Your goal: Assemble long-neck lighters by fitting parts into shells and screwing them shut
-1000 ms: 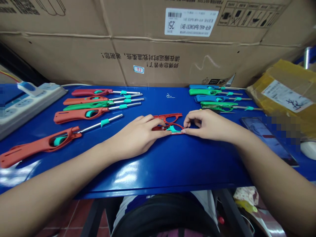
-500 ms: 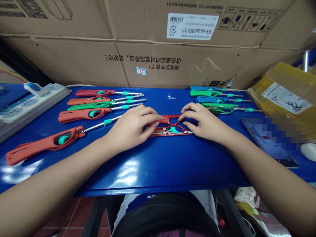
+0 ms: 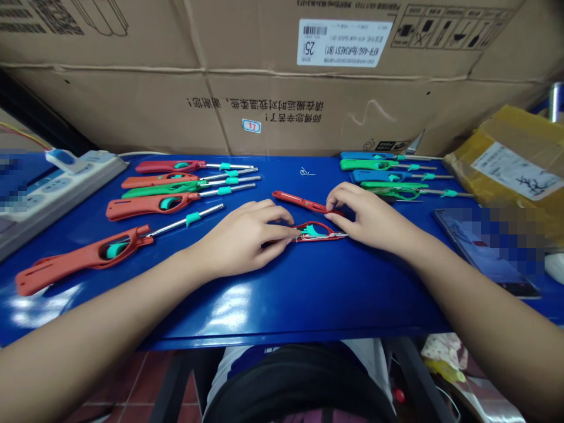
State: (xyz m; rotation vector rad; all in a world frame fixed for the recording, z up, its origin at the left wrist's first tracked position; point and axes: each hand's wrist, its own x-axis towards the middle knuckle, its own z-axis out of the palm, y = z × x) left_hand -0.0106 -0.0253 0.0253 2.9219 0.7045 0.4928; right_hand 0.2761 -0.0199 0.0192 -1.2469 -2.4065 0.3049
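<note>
The left hand (image 3: 253, 238), in the middle of the frame, has its fingers bent down over one end of an open red half (image 3: 324, 237) of a lighter; I cannot tell if they pinch it or just press on it. The right hand (image 3: 368, 217), just right of the middle, pinches one end of a thin red cover (image 3: 302, 201). The cover sits tilted just above the open half in the frame, and the two look apart. Inside the open half I can see a blue-green trigger (image 3: 311, 230) and a bit of the metal rod (image 3: 341, 235). So some parts seem to be in their place, but this red lighter is not in one piece, and its two sides are not joined. All of this is on the blue tabletop (image 3: 330, 294), near its middle. On the left of the frame lie five more lighters (image 3: 154, 205), and they look whole, rods and all. Four others (image 3: 374, 175) lie in the upper right. The green one (image 3: 392, 189) there may be open, but it is too small to tell. A thin tool (image 3: 390, 200) lies just beside it.
</note>
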